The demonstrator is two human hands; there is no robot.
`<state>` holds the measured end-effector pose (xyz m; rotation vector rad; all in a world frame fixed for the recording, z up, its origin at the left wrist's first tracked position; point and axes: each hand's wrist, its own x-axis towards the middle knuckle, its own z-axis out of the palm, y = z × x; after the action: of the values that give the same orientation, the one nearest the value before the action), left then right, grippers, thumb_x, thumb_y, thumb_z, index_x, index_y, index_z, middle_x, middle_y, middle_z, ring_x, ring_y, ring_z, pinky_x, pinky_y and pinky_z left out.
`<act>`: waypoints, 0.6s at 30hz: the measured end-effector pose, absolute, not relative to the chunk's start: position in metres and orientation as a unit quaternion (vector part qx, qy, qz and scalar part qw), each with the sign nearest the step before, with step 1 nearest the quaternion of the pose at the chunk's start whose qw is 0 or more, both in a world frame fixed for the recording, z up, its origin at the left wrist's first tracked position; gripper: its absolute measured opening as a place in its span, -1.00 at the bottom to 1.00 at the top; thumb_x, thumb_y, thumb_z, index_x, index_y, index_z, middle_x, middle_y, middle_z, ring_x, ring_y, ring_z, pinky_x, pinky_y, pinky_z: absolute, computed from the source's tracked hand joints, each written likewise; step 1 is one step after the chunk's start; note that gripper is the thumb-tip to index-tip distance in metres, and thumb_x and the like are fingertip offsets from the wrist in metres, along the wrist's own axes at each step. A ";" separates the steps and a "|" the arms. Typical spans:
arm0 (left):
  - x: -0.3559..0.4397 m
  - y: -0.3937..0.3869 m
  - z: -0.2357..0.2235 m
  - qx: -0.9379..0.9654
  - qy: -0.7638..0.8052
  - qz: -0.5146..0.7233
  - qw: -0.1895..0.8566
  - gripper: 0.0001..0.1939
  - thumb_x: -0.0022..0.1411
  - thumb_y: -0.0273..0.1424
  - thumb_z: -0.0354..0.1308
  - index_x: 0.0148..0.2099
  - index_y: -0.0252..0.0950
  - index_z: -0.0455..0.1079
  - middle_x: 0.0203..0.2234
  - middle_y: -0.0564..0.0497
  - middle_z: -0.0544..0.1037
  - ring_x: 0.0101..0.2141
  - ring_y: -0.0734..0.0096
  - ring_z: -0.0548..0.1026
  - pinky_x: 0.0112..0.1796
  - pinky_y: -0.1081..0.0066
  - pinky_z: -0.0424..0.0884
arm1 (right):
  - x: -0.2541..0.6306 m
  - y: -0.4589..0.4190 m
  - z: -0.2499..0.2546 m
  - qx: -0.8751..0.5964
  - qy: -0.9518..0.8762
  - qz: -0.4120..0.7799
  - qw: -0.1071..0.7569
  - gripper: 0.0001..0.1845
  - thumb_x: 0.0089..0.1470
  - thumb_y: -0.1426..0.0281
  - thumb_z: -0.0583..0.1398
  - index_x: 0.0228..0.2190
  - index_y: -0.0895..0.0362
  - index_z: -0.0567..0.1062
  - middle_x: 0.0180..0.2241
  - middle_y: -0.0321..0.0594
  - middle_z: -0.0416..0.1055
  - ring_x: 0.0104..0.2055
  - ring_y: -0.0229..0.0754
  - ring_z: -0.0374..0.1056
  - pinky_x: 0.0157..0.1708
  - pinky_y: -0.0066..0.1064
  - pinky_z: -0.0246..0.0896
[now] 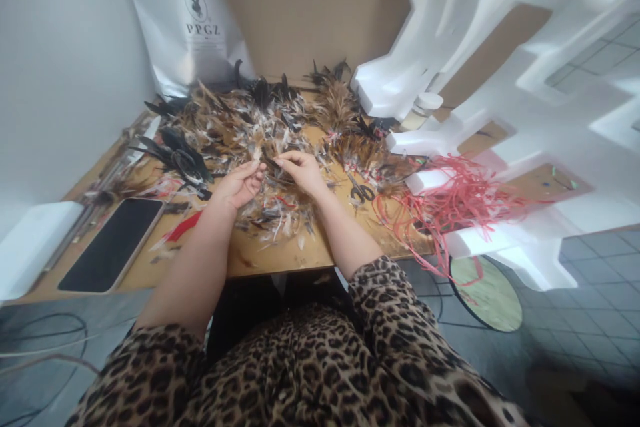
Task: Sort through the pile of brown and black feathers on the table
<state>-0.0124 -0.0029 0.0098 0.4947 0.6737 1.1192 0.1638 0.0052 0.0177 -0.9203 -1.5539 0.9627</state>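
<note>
Both hands are over a loose pile of brown, white and black feathers [240, 123] on the wooden table. My left hand [243, 185] is turned partly palm up, thumb and forefinger pinched on a pale feather [257, 153]. Close by on the right, my right hand [302, 172] has its fingertips pressed together at a dark feather [273, 164]; where it ends among the pile behind is hard to make out. A small gap separates the two hands. More loose feathers [280, 220] lie below them, near the table's front edge.
Scissors [361, 193] lie right of my right hand, beside brown feather bundles [373, 157]. Red ribbon strips [450, 203] drape over white foam pieces [475, 240]. A phone [113, 245] and a white box [37, 247] sit at left. A white-lidded jar [424, 109] stands behind.
</note>
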 end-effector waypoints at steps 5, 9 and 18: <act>-0.012 -0.005 0.012 0.255 0.312 0.492 0.771 -0.92 0.10 -0.63 0.11 -0.39 -0.40 0.37 -0.44 -0.05 0.55 -0.57 0.63 0.46 -0.61 0.71 0.34 | 0.174 0.002 0.021 -0.419 -0.782 0.053 0.458 -0.72 0.14 0.29 0.07 -0.28 0.10 0.55 -0.29 -0.13 0.38 -0.18 -0.20 0.23 -0.11 -0.32 0.11; -0.012 -0.007 0.012 0.284 0.308 0.467 0.779 -0.92 0.11 -0.63 0.09 -0.38 -0.41 0.37 -0.41 -0.10 0.57 -0.55 0.60 0.48 -0.57 0.69 0.37 | 0.178 0.001 0.022 -0.436 -0.813 -0.060 0.382 -0.69 0.17 0.28 0.02 -0.23 0.05 0.53 -0.23 -0.11 0.35 -0.15 -0.17 0.16 -0.12 -0.30 0.03; -0.007 -0.012 0.018 0.295 0.325 0.447 0.779 -0.91 0.08 -0.63 0.14 -0.33 -0.41 0.41 -0.43 -0.07 0.57 -0.58 0.64 0.46 -0.59 0.70 0.37 | 0.174 0.001 0.019 -0.435 -0.826 -0.085 0.349 -0.68 0.18 0.32 0.00 -0.20 0.01 0.53 -0.14 -0.12 0.32 -0.09 -0.13 0.11 -0.09 -0.28 -0.02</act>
<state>-0.0074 -0.0121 0.0178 0.6376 0.7032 0.9661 0.1738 0.0010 0.0193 -1.1272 -2.1397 -0.2190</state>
